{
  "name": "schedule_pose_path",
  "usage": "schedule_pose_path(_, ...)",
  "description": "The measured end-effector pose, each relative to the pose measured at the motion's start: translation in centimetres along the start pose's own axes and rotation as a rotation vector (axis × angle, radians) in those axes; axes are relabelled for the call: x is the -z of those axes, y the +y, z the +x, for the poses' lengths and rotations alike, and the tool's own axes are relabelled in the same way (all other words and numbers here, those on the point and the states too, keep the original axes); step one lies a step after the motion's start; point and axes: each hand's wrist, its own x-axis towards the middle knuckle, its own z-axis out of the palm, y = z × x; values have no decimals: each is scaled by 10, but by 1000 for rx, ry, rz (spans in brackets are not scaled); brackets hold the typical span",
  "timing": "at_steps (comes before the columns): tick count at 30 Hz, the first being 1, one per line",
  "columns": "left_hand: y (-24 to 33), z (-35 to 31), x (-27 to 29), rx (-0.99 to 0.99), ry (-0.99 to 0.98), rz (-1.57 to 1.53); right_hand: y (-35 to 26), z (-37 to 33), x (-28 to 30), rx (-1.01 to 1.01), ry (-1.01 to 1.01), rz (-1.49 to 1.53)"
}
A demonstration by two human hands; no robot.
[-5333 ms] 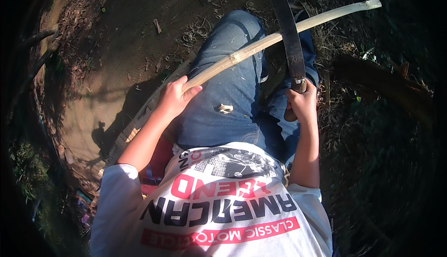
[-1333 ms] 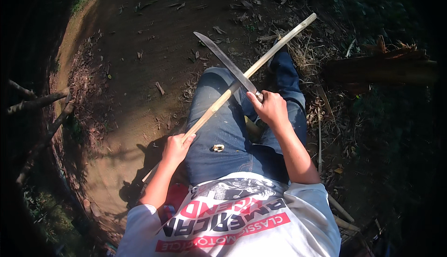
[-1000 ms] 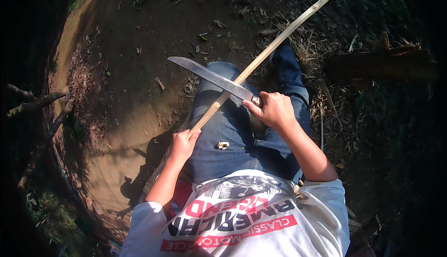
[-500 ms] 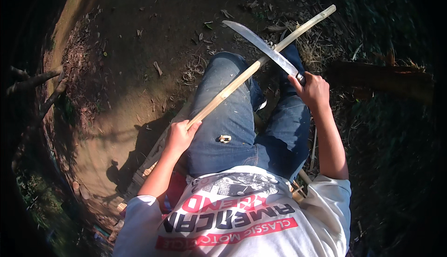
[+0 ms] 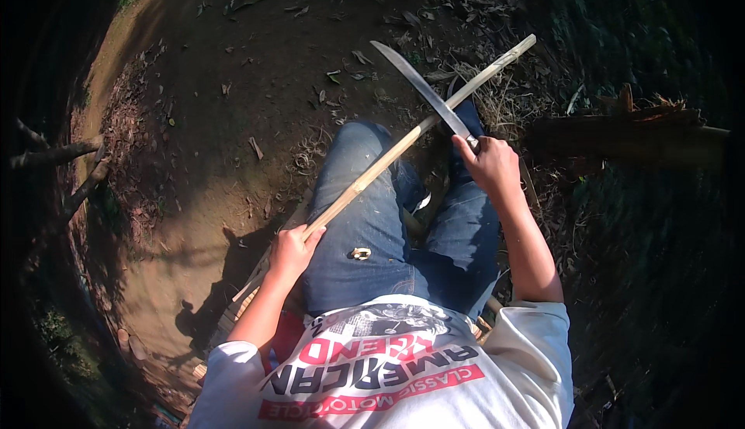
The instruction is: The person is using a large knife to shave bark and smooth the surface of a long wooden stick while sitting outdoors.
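Observation:
A long pale stick, seemingly split bamboo (image 5: 363,182), slants across my thighs from lower left to upper right. My left hand (image 5: 291,250) is wrapped round its near end. My right hand (image 5: 495,166) grips the handle of a machete (image 5: 425,89), whose long, slightly curved blade points up and to the left. The blade crosses the stick near my right knee and appears to lie against it. Most of the handle is hidden in my fist. A small pale curled shaving (image 5: 360,253) rests on the left thigh of my jeans (image 5: 349,219).
Curled shavings (image 5: 310,149) and dry leaves litter the brown ground past my knees. A thick log (image 5: 628,135) lies at the right in shade. Bare branches (image 5: 58,153) stick out at the far left. Beside my left hip runs a slatted wooden seat (image 5: 233,309).
The machete has moved slightly nearer along the stick, with my right hand shifting left and down. Stick, legs and ground sit a little differently in the picture as the view tilts.

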Motion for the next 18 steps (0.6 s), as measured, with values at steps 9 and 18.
schedule_pose_path(9, 3, -6, -6, 45, 68, 221, -36, -11, -21, 263, -123, 32)
schedule_pose_path(18, 9, -3, 7, -36, 74, 314, 141, 50, 60, -501, 69, -114)
